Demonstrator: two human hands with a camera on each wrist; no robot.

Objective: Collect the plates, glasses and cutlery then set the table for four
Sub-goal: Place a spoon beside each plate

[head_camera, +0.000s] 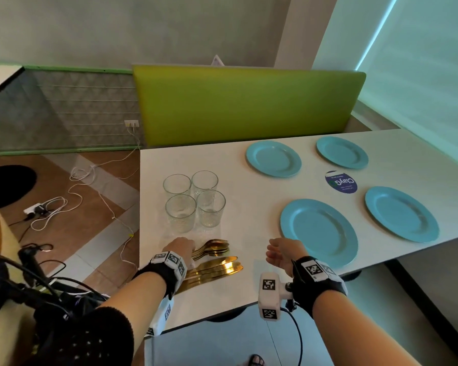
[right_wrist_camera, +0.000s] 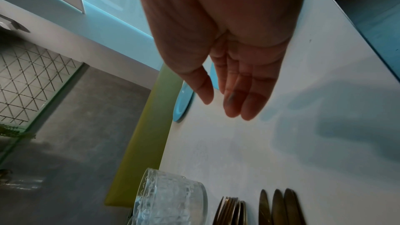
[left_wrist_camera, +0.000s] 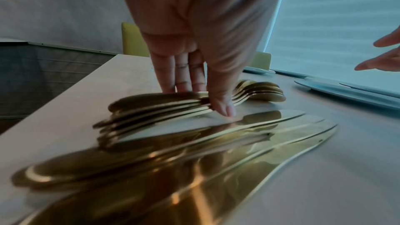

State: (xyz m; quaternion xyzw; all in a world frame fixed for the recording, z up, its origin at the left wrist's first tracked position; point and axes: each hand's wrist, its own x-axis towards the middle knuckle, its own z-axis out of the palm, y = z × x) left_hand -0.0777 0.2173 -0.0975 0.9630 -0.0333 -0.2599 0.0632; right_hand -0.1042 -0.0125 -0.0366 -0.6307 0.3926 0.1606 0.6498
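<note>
Here, a nested stack of gold spoons (head_camera: 212,248) lies at the table's (head_camera: 249,281) near edge beside gold knives (head_camera: 217,268); thin, stiff and probably slippery, they look best pinched at the handles. The left hand (head_camera: 180,248) grips those handles between fingers and thumb. The right hand (head_camera: 282,252) hovers relaxed, holding nothing.
</note>
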